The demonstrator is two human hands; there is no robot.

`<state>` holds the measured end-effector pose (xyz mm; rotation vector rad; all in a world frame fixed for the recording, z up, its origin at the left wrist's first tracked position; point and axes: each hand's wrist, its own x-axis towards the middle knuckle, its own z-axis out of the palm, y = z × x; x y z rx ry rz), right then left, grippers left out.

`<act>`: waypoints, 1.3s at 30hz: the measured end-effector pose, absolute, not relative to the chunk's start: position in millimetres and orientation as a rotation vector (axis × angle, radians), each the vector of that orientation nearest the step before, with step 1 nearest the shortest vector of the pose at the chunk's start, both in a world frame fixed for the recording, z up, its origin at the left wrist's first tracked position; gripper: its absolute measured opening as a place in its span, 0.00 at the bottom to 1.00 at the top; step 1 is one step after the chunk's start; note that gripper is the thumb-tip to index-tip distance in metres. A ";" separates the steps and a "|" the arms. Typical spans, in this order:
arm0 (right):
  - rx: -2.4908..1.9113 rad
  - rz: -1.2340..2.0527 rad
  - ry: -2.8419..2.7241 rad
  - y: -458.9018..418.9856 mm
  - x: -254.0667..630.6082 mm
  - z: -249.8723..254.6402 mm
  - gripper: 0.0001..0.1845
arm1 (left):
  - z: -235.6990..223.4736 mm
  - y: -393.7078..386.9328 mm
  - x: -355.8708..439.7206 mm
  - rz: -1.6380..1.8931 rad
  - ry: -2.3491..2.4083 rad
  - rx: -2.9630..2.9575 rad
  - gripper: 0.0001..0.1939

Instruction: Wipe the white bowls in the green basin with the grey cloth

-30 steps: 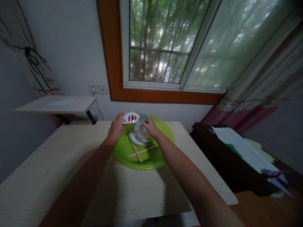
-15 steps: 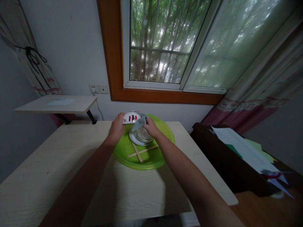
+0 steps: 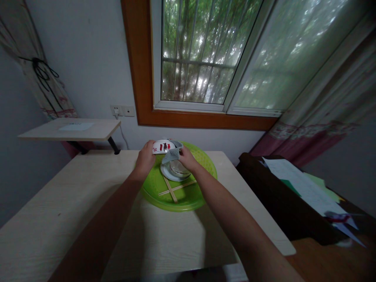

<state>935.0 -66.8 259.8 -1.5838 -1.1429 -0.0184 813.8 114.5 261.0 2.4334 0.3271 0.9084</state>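
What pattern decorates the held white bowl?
Round white bowl: red and dark figures, seen in the head view.

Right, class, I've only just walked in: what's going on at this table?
A person's left hand grips a white bowl with red and dark figures on its side. The right hand holds a grey cloth against that bowl. Both hands are over a round green tray on the pale table. On the tray, what look like stacked bowls sit on a plate, and chopsticks lie crossed in front.
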 end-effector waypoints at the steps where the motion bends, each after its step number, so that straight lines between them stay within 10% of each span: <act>1: -1.604 -0.028 -1.159 -67.0 933.9 260.2 0.32 | 261.0 114.5 813.7 0.913 0.328 2.430 0.25; 7: -1.704 -0.157 -1.223 -66.1 931.6 260.5 0.40 | 263.0 112.7 812.4 0.901 0.315 2.417 0.25; 29: -1.785 -0.162 -1.035 -67.1 950.7 247.7 0.21 | 268.6 106.8 814.7 0.859 0.178 2.408 0.26; 39: -1.703 -0.089 -1.104 -63.3 935.0 255.2 0.45 | 263.4 113.5 818.6 0.892 0.397 2.365 0.21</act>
